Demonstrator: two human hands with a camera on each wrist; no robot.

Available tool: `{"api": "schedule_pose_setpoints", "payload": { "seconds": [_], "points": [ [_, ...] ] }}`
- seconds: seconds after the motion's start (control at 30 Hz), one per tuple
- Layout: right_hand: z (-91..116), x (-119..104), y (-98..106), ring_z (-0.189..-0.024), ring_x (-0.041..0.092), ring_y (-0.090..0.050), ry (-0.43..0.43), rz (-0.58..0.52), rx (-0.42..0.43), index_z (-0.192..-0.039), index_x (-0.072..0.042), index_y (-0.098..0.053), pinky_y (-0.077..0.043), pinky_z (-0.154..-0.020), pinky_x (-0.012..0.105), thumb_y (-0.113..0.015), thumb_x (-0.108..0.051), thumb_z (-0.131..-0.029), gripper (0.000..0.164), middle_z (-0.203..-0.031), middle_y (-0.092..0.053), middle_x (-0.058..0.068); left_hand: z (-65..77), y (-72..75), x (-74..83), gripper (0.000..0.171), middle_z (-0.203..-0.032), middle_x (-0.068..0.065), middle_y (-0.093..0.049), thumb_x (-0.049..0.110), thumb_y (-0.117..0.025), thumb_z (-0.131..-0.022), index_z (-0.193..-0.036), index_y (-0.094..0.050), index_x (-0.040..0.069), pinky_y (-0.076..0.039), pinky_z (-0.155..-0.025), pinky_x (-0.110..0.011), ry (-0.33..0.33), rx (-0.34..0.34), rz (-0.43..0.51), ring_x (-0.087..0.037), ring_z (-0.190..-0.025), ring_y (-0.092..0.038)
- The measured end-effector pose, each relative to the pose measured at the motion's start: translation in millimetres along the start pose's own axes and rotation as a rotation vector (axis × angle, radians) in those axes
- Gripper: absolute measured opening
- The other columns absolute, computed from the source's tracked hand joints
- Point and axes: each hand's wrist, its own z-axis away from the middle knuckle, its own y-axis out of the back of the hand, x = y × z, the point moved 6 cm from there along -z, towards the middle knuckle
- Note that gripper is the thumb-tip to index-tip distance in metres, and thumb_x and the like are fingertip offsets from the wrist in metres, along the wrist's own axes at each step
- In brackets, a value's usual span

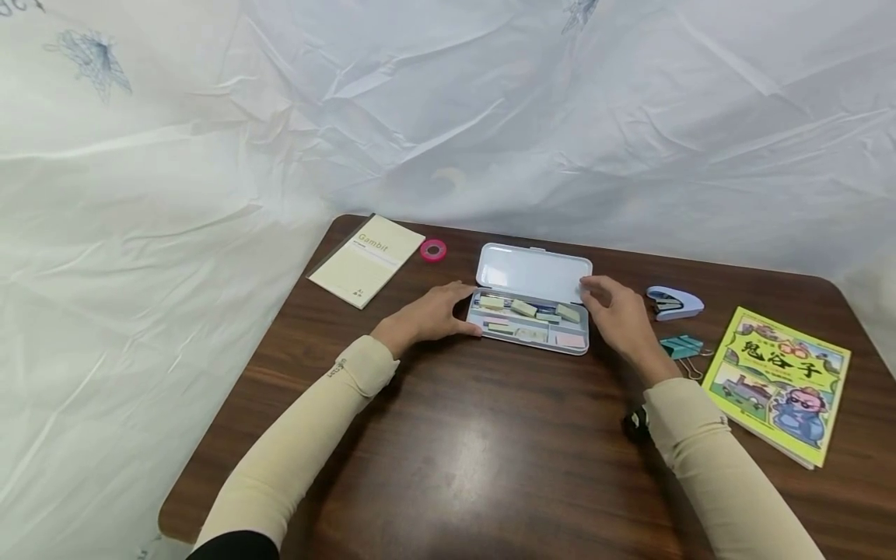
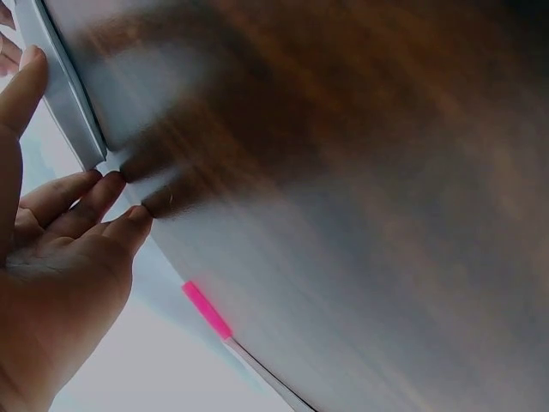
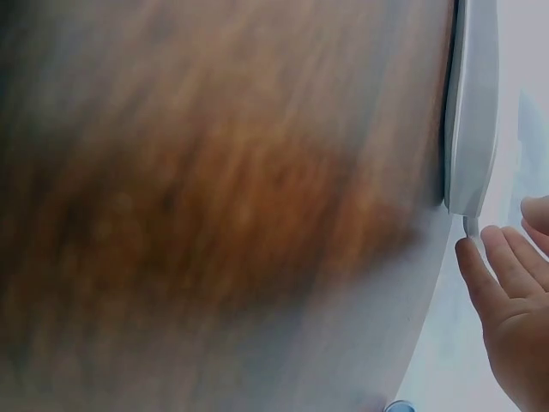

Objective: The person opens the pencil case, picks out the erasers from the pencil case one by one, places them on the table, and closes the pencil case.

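An open white pencil case (image 1: pixel 530 338) lies on the table with its lid (image 1: pixel 535 268) tipped back. Several pale erasers (image 1: pixel 523 309) and small flat pieces, one of them pink (image 1: pixel 570 341), lie inside. My left hand (image 1: pixel 437 311) is at its left end, thumb against the front corner and fingertips close by the rear corner. In the left wrist view that thumb (image 2: pixel 34 73) overlaps the case's side. My right hand (image 1: pixel 619 315) is at the opposite end, fingertips right at the lid's edge near the hinge. Its fingers (image 3: pixel 515 270) look extended in the right wrist view.
A cream notebook (image 1: pixel 367 260) and a pink tape roll (image 1: pixel 433 250) lie at the back left. To the right are a lavender stapler (image 1: pixel 675 303), a teal binder clip (image 1: pixel 680 347) and a yellow-green book (image 1: pixel 777 381). A black object (image 1: pixel 635 424) sits by the right sleeve.
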Motion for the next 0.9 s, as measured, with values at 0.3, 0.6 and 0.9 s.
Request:
{"api": "schedule_pose_setpoints", "payload": {
  "seconds": [0.3,0.6,0.9],
  "points": [
    [9.2,-3.8,2.3,-0.155,0.054,-0.056,0.104,0.056,0.024,-0.156,0.001,-0.066,-0.049,-0.124,0.076,-0.068,-0.009,-0.115,0.043,-0.164,-0.061,0.032,-3.8,-3.1,-0.6,0.103,-0.185,-0.012,-0.044,0.065,-0.086,-0.098,-0.178,-0.043,0.017,-0.028,-0.146,-0.050,-0.001,-0.008,0.007,-0.034,-0.178,-0.030],
    [13.6,-8.7,-2.3,-0.137,0.053,-0.065,0.199,0.136,-0.012,-0.151,0.004,-0.070,-0.053,-0.115,0.075,-0.072,-0.004,-0.111,0.041,-0.152,-0.067,0.033,-5.1,-1.7,0.2,0.103,-0.184,-0.010,-0.045,0.064,-0.086,-0.099,-0.178,-0.043,0.014,-0.029,-0.146,-0.049,-0.013,-0.002,0.004,-0.032,-0.178,-0.032],
    [8.1,-12.1,-15.7,-0.127,0.047,-0.066,0.185,0.200,-0.109,-0.144,0.005,-0.076,-0.056,-0.110,0.070,-0.075,-0.009,-0.110,0.036,-0.140,-0.071,0.030,-4.0,-2.0,-0.5,0.101,-0.183,-0.008,-0.048,0.064,-0.085,-0.099,-0.177,-0.045,0.015,-0.029,-0.146,-0.050,-0.037,0.003,0.013,-0.034,-0.178,-0.032]
  ]
}}
